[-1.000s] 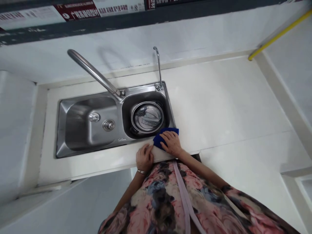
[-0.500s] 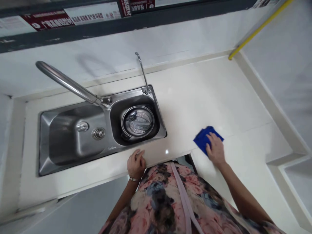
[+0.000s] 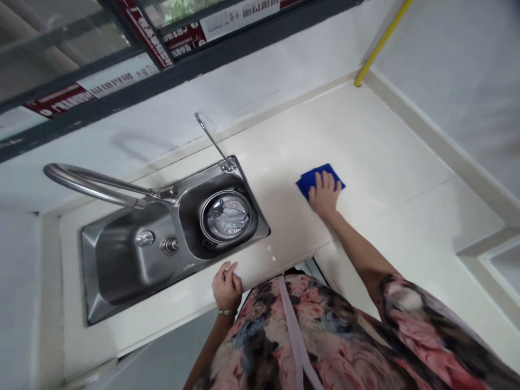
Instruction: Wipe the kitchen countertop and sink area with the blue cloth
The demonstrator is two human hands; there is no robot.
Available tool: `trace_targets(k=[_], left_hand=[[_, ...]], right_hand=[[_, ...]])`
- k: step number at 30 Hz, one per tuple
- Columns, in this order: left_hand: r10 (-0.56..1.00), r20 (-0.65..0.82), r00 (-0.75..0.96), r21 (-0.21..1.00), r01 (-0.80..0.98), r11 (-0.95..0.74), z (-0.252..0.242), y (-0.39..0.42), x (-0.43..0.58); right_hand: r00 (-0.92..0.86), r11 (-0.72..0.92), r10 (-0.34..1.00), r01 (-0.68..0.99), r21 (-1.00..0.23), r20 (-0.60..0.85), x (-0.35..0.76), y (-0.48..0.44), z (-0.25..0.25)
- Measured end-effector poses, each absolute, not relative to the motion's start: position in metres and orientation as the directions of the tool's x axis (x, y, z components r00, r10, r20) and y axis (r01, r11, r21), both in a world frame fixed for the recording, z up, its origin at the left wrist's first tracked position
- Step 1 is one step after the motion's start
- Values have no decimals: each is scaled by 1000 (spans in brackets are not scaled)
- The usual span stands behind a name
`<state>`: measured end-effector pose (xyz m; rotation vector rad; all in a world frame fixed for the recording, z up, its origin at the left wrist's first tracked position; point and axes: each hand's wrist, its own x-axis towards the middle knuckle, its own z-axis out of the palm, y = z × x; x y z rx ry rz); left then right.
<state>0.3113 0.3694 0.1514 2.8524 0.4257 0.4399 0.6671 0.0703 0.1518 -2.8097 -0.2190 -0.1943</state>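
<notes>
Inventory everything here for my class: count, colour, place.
Sink: 1, silvery, left
Countertop: 1, cream, around sink
Taps: 2, silvery, sink's back edge
Round fittings: 2, silvery, sink's left basin
Round vessel: 1, silvery, sink's right basin
Cloth: 1, blue, right of sink
Pipe: 1, yellow, far corner
Window frame: 1, dark grey, top
Labels: several, red and white, on frame
Wristband: 1, silvery, bottom centre
Garment: 1, multicoloured, bottom
Left hand: 1, countertop's front edge
Right hand: 1, on cloth
</notes>
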Motion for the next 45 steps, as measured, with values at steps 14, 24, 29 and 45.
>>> trace_targets(k=[14,24,29,45], left_hand=[[219,368,904,203,152,-967,147,381,316],[301,327,896,277,214,-937,148,367,311],[319,311,895,314,220,-924,148,365,309],[217,172,961,785,0,-620,181,346,416]], right_hand=[[763,-651,609,636,-415,214,534,121,164],[768,-726,625,638,-257,141,494,-7,157],[740,-718,659,672,-179,136,501,24,158],[881,-718,425,469,-514,209,529,138,167]])
